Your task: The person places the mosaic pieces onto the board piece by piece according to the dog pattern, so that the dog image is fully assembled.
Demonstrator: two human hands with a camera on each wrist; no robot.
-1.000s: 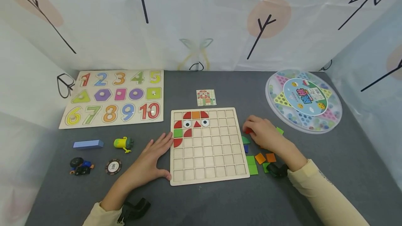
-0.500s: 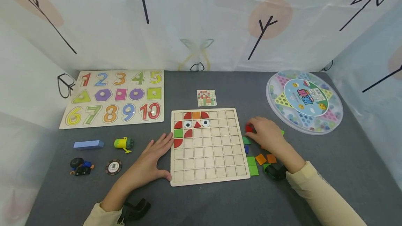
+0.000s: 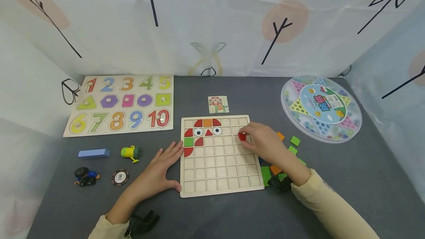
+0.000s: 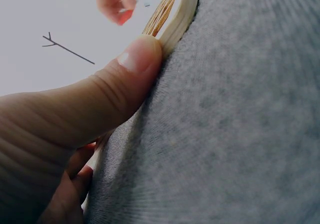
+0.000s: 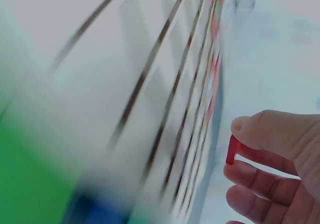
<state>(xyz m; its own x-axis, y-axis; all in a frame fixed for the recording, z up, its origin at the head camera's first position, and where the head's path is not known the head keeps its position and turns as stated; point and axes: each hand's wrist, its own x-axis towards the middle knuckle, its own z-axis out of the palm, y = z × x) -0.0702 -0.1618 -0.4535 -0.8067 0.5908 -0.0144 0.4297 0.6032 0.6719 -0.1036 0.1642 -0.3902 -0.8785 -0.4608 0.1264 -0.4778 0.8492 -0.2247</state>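
A wooden grid board (image 3: 216, 165) lies in the middle of the table. Red, orange and green tiles plus two eye tiles fill cells at its upper left. My left hand (image 3: 162, 170) rests against the board's left edge, fingers spread and thumb at the lower corner; the left wrist view has the thumb (image 4: 135, 63) right at the edge. Over the board's upper right cells, my right hand (image 3: 265, 141) pinches a red tile (image 3: 242, 136) between thumb and fingers. In the right wrist view that red tile (image 5: 232, 150) is seen edge-on.
Loose green tiles (image 3: 294, 141) and orange tiles lie right of the board, partly under the right forearm. A pattern card (image 3: 218, 104) sits behind it. Around are a number puzzle (image 3: 121, 106), a round game box (image 3: 321, 108), a blue block (image 3: 94, 153), small figures and a chip (image 3: 120, 176).
My right hand has moved left from the loose tiles to over the board, carrying the red tile. More green and orange tiles now show behind it. The left hand stays put.
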